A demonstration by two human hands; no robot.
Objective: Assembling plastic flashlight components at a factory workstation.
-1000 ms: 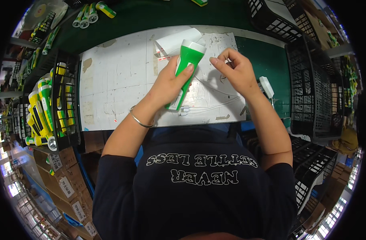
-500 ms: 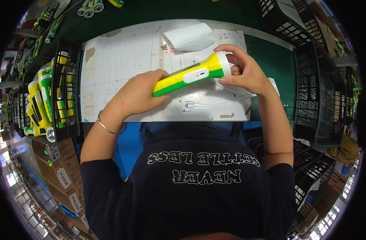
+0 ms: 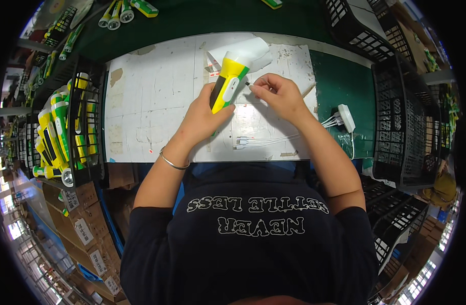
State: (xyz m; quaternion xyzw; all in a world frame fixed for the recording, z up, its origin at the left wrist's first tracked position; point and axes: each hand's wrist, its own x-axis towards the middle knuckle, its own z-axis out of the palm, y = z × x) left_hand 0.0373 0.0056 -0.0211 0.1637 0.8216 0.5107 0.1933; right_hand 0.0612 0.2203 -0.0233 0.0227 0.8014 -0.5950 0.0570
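Note:
My left hand (image 3: 199, 120) is wrapped round the handle of a yellow and green flashlight (image 3: 232, 68), its white head tilted up and away from me. A white panel with a small socket and a red dot shows on the flashlight's side. Close to that panel, my right hand (image 3: 283, 97) pinches a small dark-tipped piece (image 3: 249, 84) between thumb and forefinger; its kind is too small to make out. Below the right hand, several white charging cables (image 3: 261, 143) lie on the white board (image 3: 151, 101), running to a white charger block (image 3: 347, 118).
A black basket (image 3: 93, 152) full of flashlights stands at left. Another black crate (image 3: 403, 122) is at right. A curled white sheet (image 3: 261, 48) lies behind the flashlight. More flashlights (image 3: 126, 16) rest on the green table (image 3: 202, 23) at the back.
My left hand has turned the flashlight from nearly level to steeply upward. My right hand has left its white head and moved down and left, pinching a small dark-tipped piece.

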